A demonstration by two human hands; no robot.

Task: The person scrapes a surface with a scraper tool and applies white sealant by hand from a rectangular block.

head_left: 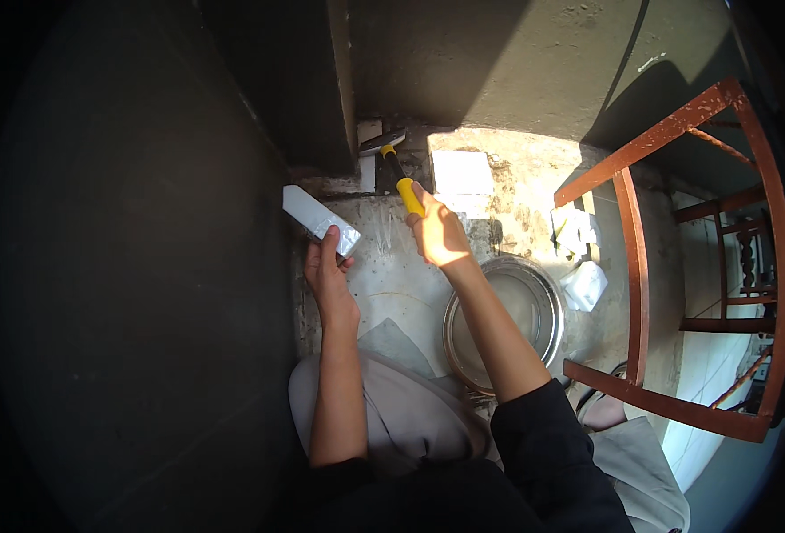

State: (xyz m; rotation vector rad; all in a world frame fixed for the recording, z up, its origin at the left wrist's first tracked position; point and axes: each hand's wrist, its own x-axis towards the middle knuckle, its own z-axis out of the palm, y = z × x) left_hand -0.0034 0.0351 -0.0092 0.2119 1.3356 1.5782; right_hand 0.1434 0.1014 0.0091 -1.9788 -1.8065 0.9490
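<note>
My right hand [437, 233] grips the yellow-and-black handle of a hammer [408, 191]. Its dark, crosswise metal head is over the floor at the foot of the dark wall corner, beside small white pieces [367, 173]. In my left hand [329, 275] is a long, glossy white tile piece [320, 218], tilted, with my thumb on its top face and the fingers underneath. A white square tile [462, 172] lies on the sunlit floor beyond my right hand. Under my right forearm stands a round metal basin [548, 311], partly covered by the arm.
Dark walls rise on the left [170, 266] and at the back [463, 62]. On the right is a reddish-brown metal frame [634, 266]. Crumpled white wrapping [574, 233] and a white lump [585, 286] lie between basin and frame. The floor [392, 244] is stained.
</note>
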